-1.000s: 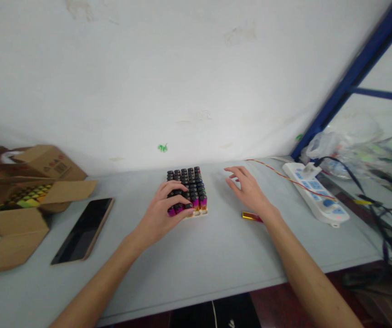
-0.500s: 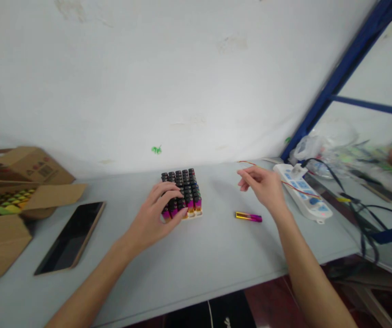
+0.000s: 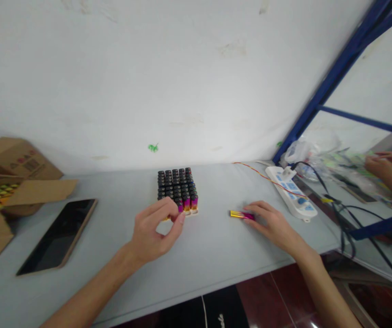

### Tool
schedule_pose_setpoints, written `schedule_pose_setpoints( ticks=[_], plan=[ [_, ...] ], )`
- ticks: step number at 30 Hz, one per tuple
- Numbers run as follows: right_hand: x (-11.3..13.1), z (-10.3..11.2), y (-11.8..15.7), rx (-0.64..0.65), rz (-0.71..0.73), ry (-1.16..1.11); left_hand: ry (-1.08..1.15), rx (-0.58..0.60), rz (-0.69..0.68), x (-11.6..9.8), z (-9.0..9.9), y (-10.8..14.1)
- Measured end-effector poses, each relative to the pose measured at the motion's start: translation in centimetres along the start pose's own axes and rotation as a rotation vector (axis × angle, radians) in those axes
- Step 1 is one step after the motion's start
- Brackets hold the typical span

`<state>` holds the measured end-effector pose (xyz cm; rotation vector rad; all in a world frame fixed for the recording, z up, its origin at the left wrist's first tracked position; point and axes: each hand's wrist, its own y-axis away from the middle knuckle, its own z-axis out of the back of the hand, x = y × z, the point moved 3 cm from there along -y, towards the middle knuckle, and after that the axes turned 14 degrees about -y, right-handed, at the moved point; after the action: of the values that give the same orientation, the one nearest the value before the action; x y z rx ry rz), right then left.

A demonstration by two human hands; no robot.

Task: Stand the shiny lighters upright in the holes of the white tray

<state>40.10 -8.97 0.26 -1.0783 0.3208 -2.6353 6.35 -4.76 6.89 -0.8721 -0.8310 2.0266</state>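
Several lighters with black tops (image 3: 176,182) and purple-and-yellow bodies stand upright in rows in a pale tray (image 3: 192,212). My left hand (image 3: 158,228) is at the tray's front left, thumb and forefinger pinched around the top of a lighter at the near edge; whether it grips one is too small to tell. Right of the tray, a yellow-and-purple lighter (image 3: 239,214) lies flat on the table. My right hand (image 3: 267,223) has its thumb and fingers around the purple end of that lighter, partly hiding it.
A black phone (image 3: 59,234) lies at left by an open cardboard box (image 3: 40,191) holding yellow items. A white power strip (image 3: 290,193) with cables sits at right. Beyond the blue frame (image 3: 329,77) are plastic bags and another person's hands (image 3: 387,166).
My right hand has come down from above the table onto the lying lighter. My left hand has drawn back toward the tray's front edge, its fingers closing. The view has shifted slightly.
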Motion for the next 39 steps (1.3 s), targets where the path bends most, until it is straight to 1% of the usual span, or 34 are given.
schedule_pose_setpoints(
  ticks=[3, 6, 8, 10, 12, 14, 16, 19, 23, 25, 28, 30, 32, 33, 35, 39],
  plan=[
    [-0.8, -0.4, 0.2, 0.024, -0.046, -0.024, -0.002, 0.107, 0.013, 0.0, -0.9, 0.6],
    [0.1, -0.6, -0.3, 0.040, -0.086, -0.113, 0.012, 0.268, 0.065, 0.1, -2.0, 0.9],
    [1.8, -0.7, -1.0, 0.077, -0.095, -0.215, 0.059, 0.420, 0.167, 0.3, -3.0, 1.3],
    [4.1, -1.0, -2.0, 0.130, -0.063, -0.322, 0.169, 0.566, 0.312, 0.5, -3.9, 1.7],
    [6.6, -1.5, -3.1, 0.195, 0.010, -0.416, 0.311, 0.667, 0.454, 0.8, -4.6, 2.2],
    [8.6, -2.2, -4.2, 0.248, 0.078, -0.476, 0.463, 0.720, 0.543, 0.8, -5.1, 2.4],
    [9.7, -2.9, -5.2, 0.287, 0.143, -0.525, 0.633, 0.742, 0.594, 0.8, -5.3, 2.4],
    [9.8, -3.8, -6.5, 0.311, 0.191, -0.611, 0.860, 0.748, 0.639, 0.6, -5.4, 2.3],
    [8.3, -3.9, -8.7, 0.315, 0.118, -0.787, 1.023, 0.723, 0.680, 0.5, -5.5, 2.4],
    [7.4, -3.5, -10.3, 0.249, 0.076, -0.810, 1.059, 0.684, 0.704, 0.5, -5.6, 2.5],
    [5.7, -2.9, -12.8, 0.078, 0.074, -0.685, 1.043, 0.638, 0.728, 0.6, -5.7, 2.7],
    [4.3, -3.0, -14.0, -0.025, 0.097, -0.518, 1.007, 0.614, 0.722, 0.7, -5.6, 2.5],
    [2.9, -3.4, -14.5, -0.112, 0.120, -0.316, 0.988, 0.604, 0.704, 0.8, -5.5, 2.3],
    [2.4, -3.7, -14.5, -0.133, 0.130, -0.228, 0.990, 0.600, 0.701, 0.8, -5.5, 2.2],
    [1.5, -4.3, -14.1, -0.134, 0.153, -0.111, 1.006, 0.591, 0.728, 0.8, -5.4, 2.2],
    [0.8, -4.6, -13.1, -0.138, 0.148, -0.075, 1.050, 0.567, 0.838, 0.8, -5.4, 2.4]
  ],
)
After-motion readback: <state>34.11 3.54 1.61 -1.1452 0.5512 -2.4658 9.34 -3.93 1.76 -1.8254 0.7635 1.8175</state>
